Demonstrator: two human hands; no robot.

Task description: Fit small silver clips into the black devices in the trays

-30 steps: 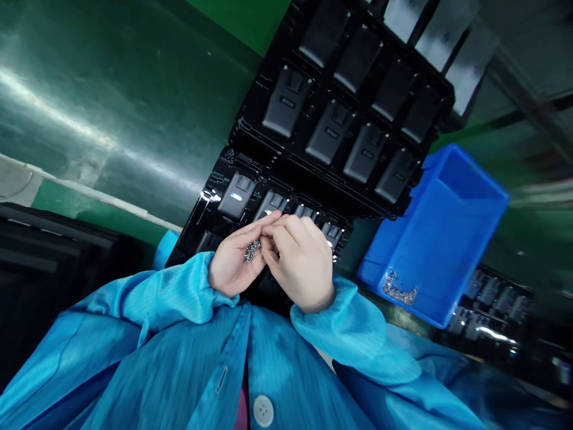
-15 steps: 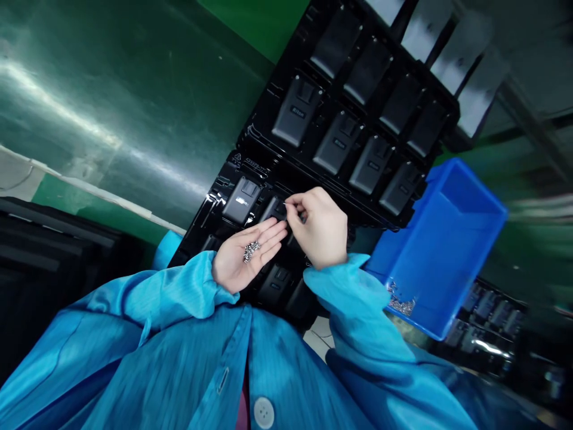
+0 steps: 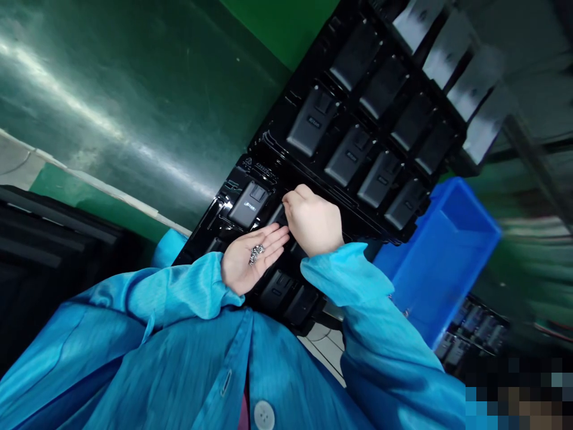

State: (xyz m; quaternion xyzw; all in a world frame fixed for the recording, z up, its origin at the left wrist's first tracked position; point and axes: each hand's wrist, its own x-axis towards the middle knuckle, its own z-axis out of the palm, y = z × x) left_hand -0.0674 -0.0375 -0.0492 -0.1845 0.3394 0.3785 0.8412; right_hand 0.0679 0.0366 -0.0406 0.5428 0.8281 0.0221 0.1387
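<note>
My left hand lies palm up with fingers stretched out, cupping a small heap of silver screws. My right hand is curled in a pinch, fingertips pressed down at a black plastic part in the near black tray. What the pinch holds is hidden. Another black part sits just left of the fingertips. Both arms wear blue sleeves.
A second black tray with several black parts lies beyond the near one. A blue bin stands at the right. The green bench surface stretches to the left. More dark trays lie at the left edge.
My right hand left the screws in my left palm, moved up to the tray part, and now presses down there. My left palm stayed open.
</note>
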